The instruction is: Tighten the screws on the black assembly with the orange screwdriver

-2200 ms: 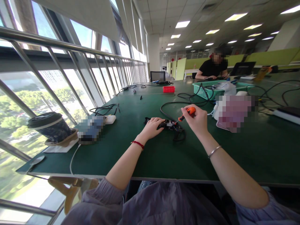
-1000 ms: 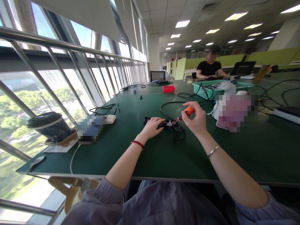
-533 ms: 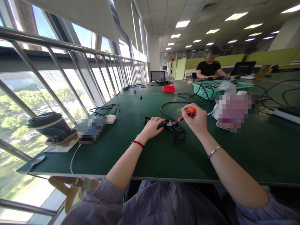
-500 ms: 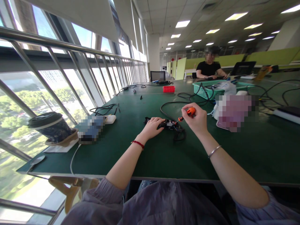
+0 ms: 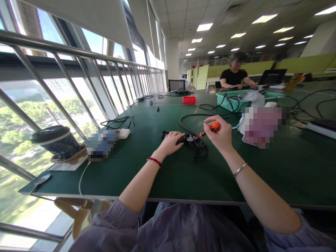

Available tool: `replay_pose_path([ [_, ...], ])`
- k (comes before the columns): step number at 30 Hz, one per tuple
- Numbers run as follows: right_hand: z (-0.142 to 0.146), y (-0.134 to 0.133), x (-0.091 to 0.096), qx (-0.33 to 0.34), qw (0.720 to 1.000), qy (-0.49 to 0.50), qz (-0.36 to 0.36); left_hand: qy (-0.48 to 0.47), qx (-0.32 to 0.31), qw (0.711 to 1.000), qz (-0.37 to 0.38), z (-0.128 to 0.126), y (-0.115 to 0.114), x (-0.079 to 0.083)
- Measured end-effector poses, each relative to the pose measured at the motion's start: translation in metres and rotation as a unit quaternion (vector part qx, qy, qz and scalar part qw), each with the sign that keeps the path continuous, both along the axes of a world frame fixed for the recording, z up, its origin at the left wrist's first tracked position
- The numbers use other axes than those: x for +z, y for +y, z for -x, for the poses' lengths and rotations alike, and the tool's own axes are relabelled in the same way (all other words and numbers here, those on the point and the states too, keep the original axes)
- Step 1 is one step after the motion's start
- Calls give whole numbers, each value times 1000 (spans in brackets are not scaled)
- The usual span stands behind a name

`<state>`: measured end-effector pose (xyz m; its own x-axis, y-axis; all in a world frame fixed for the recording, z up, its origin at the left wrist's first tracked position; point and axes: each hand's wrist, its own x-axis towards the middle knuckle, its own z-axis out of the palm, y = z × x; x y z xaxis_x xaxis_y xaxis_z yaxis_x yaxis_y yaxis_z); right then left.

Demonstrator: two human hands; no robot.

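A small black electronic device (image 5: 189, 140) with wires lies on the green table (image 5: 183, 168). My left hand (image 5: 170, 141) rests on its left end, fingers curled down over it and pressing it in place. My right hand (image 5: 222, 134) is closed round the orange handle of a small screwdriver (image 5: 211, 127). The screwdriver slants down to the left, its tip on the device's top. A black cable (image 5: 189, 120) loops away from the device toward the far side.
At left stand a dark cup in a holder (image 5: 56, 143), a blurred box and a white charger (image 5: 123, 133). A pink blurred item (image 5: 261, 126) lies right of my hand. Farther off sit a green basket (image 5: 232, 98), a red box (image 5: 189, 100), and a person in black (image 5: 236, 75).
My right fingers shifted round the screwdriver handle, spreading and closing again, with the tip staying on the device. My left hand has not moved.
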<state>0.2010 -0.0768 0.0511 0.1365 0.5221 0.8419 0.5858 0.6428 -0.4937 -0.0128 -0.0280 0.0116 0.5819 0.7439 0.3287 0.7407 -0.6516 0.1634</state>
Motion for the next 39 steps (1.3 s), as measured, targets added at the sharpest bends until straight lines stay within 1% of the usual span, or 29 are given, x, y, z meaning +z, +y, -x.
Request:
replay_pose_path([
  [11,0,2,-2,30,999,-12,-32,-3,-3,1000,-4,0,0,0],
  [16,1,1,0,10,1000,-1,-8,-2,-2,1000,0,0,1,0],
  [20,2,0,0,0,1000,2,-6,-1,-1,1000,0,0,1,-1],
  [25,0,2,-3,34,999,-12,-35,-3,-3,1000,-1,0,1,0],
  [28,-1,3,-4,42,998,-13,-41,-5,-3,1000,-1,0,0,0],
  [31,0,3,-2,36,999,-7,-30,-5,-3,1000,-1,0,0,0],
  [36,1,0,1,-7,1000,13,5,-1,-2,1000,2,0,0,0],
  [39,1,0,0,2,1000,16,0,2,0,1000,1,0,-1,1],
])
